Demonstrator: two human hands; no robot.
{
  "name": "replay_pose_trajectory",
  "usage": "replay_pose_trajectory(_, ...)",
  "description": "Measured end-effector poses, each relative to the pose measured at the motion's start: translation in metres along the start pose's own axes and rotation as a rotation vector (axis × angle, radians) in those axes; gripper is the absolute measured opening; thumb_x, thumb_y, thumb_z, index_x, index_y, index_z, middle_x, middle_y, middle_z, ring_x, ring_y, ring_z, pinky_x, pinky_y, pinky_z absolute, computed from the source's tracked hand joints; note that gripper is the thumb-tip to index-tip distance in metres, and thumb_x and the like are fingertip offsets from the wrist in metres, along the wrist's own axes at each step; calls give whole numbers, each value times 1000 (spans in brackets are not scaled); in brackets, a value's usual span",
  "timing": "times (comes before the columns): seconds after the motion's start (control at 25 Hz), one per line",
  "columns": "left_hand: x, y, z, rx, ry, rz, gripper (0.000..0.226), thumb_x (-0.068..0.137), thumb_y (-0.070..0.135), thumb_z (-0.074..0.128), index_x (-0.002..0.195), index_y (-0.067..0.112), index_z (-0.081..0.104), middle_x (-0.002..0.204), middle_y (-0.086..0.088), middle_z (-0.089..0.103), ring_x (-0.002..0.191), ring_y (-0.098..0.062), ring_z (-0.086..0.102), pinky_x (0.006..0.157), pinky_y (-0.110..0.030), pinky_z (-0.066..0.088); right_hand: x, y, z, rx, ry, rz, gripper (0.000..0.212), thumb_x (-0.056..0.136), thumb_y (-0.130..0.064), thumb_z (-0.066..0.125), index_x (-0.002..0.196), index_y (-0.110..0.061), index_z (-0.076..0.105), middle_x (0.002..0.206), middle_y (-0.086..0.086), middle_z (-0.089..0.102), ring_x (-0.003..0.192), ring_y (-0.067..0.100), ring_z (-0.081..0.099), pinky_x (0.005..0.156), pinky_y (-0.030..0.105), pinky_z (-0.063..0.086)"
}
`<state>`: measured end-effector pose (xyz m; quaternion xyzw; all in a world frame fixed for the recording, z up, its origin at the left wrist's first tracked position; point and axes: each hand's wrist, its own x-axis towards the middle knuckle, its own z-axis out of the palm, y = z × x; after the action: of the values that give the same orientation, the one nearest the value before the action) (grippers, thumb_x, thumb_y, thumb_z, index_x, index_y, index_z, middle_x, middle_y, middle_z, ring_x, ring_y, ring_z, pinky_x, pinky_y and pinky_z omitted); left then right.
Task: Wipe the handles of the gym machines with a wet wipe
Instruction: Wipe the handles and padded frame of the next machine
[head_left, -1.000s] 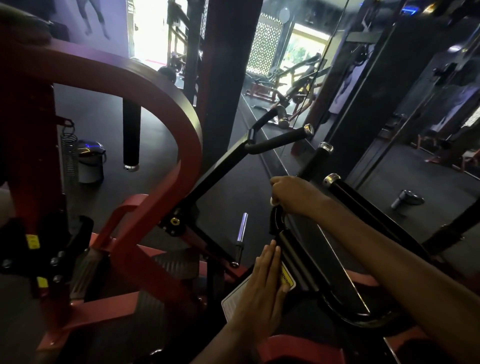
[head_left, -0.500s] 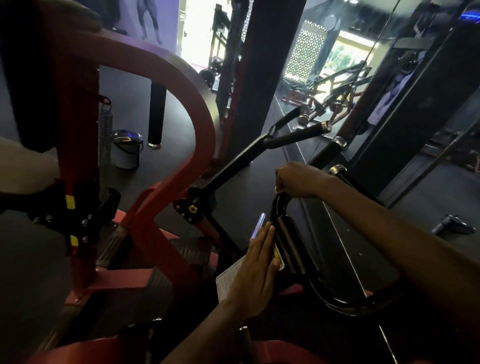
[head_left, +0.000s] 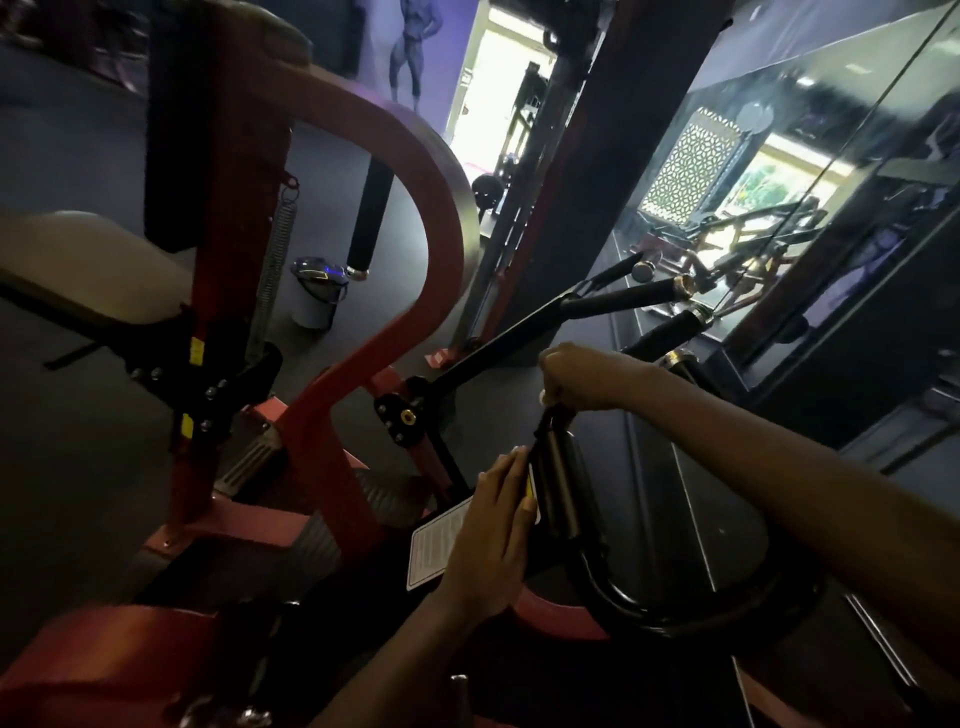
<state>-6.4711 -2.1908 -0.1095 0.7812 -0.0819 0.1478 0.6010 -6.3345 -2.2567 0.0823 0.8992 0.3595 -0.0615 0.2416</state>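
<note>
My right hand grips the upper part of a black curved machine bar, fingers curled round it; a sliver of white wipe shows at the fist's lower edge. My left hand rests flat with straight fingers against the bar's side, over a white instruction label with a yellow warning sticker. Beyond the right fist, black foam handles with metal end caps stick out toward the mirror; another handle lies just behind the fist.
A red curved machine frame rises on the left, with a beige seat pad and a spring. A small lidded bin stands on the dark floor. A mirror wall runs along the right. A hanging black padded bar is behind.
The camera has swung left and closer. My right hand stays gripped near the same spot on the bar. My left hand keeps lying flat on the label.
</note>
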Motion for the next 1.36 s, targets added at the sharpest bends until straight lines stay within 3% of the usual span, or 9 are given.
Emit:
replay_pose_trajectory(0.2,0,1,1,-23,27,10,59,97,52,18,151,30,16,157,16,15,143,6,11,120,-36,17,0,45,-26,-71,1,253,14,86,-12,64,96,-1,64,101,6,62,84,16,54,73,24,42)
replay_pose_trajectory(0.36,-1,1,1,-32,28,8,61,96,54,18,151,29,18,156,16,18,143,4,13,120,-38,20,-7,82,-30,-91,93,421,30,82,-4,63,113,-3,61,119,16,56,102,29,59,81,29,47)
replay_pose_trajectory(0.44,0,0,1,-30,26,10,61,96,56,18,151,32,17,156,17,17,143,4,12,119,-38,21,-17,105,-33,-97,170,510,34,79,-2,65,112,-3,58,116,19,57,105,34,59,87,37,50)
replay_pose_trajectory(0.6,1,-1,2,-29,39,24,61,95,60,16,150,35,15,156,19,17,143,4,13,119,-38,22,-26,119,-32,-63,237,577,32,77,-1,65,109,-1,60,106,24,61,102,38,61,82,39,49)
replay_pose_trajectory(0.72,2,0,1,-26,32,21,59,93,64,14,148,41,12,155,21,15,143,5,12,119,-36,21,-18,105,-28,-70,239,552,33,76,-2,65,108,-1,57,108,20,60,101,37,61,86,40,51)
replay_pose_trajectory(0.84,2,-1,1,-24,39,31,58,95,57,18,149,36,15,155,20,17,143,4,13,119,-34,21,-8,82,-27,-81,200,494,29,82,-1,59,110,-2,60,112,21,56,100,34,60,79,35,48)
replay_pose_trajectory(1.04,4,0,-1,-9,34,54,58,96,55,19,150,32,18,153,18,21,142,3,17,117,-30,24,6,29,-17,-36,105,290,7,88,-4,57,95,-3,58,84,7,56,66,11,49,61,22,44)
replay_pose_trajectory(1.2,5,0,-5,22,21,82,59,97,54,20,151,29,20,153,16,23,141,2,20,116,-31,26,11,-13,-1,62,10,63,12,91,-14,58,96,-4,63,95,6,62,82,14,60,77,27,54)
replay_pose_trajectory(1.36,4,1,-8,66,-14,99,57,96,56,17,150,35,13,153,14,20,140,5,17,116,-26,24,10,-51,5,9,-241,-150,21,94,-18,55,107,-6,66,104,3,61,93,12,56,78,21,44)
